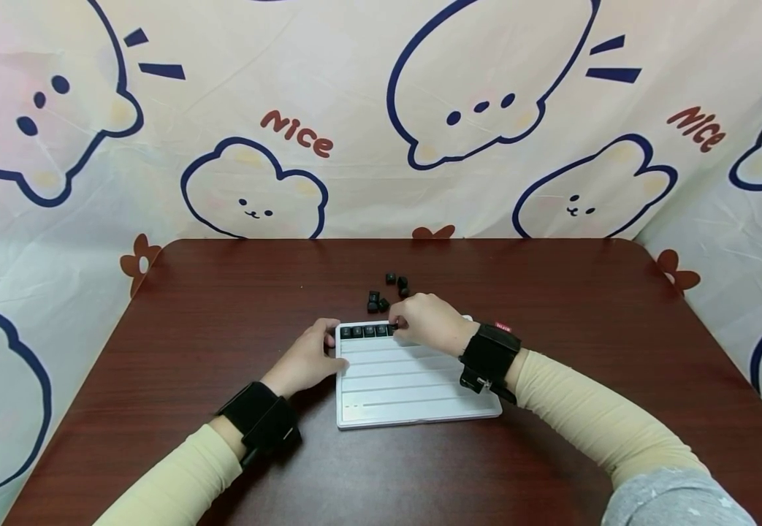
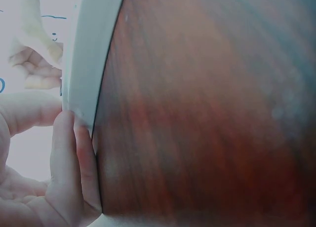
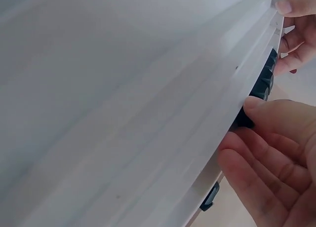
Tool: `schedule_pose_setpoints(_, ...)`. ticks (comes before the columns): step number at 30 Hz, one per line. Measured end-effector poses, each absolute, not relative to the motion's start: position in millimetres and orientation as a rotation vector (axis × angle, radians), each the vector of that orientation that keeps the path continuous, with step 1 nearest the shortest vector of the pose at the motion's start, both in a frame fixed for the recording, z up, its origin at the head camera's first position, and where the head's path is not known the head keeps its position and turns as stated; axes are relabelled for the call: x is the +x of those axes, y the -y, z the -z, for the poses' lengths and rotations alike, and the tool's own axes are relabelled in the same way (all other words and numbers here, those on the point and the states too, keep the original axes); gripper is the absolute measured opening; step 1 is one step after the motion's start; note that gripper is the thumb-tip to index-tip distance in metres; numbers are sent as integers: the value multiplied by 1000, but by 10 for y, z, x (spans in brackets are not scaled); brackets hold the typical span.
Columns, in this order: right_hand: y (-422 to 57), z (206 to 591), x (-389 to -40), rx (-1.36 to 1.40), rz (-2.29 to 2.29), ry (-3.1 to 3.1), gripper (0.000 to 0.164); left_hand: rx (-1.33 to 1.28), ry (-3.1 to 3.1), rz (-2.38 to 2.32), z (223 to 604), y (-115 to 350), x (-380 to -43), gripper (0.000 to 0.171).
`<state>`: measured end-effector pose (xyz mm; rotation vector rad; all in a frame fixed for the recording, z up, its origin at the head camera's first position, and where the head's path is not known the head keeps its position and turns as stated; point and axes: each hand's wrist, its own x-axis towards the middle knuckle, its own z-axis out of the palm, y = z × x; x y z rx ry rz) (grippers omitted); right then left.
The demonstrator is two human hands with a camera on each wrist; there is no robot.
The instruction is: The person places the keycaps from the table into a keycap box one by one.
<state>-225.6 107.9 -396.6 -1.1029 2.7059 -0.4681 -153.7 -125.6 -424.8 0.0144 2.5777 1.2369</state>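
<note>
A white tray with raised parallel ridges lies flat on the table. Along its far left edge sits a row of small black keycaps. My left hand grips the tray's left side, thumb on the rim and fingers against the outer edge. At the right end of the row, my right hand pinches a black keycap between thumb and fingers, at the far edge of the tray. That keycap is mostly covered by the fingers.
Several loose black keycaps lie on the brown table just beyond the tray. Behind the table hangs a pale curtain with cartoon prints.
</note>
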Motion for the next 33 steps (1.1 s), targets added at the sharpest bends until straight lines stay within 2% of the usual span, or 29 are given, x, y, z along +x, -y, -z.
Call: schedule_pose_setpoints(33, -1122, 3998, -2253, -1126, 514, -2703, 17, 24, -2585, -1221, 4252, 1259, -1537, 69)
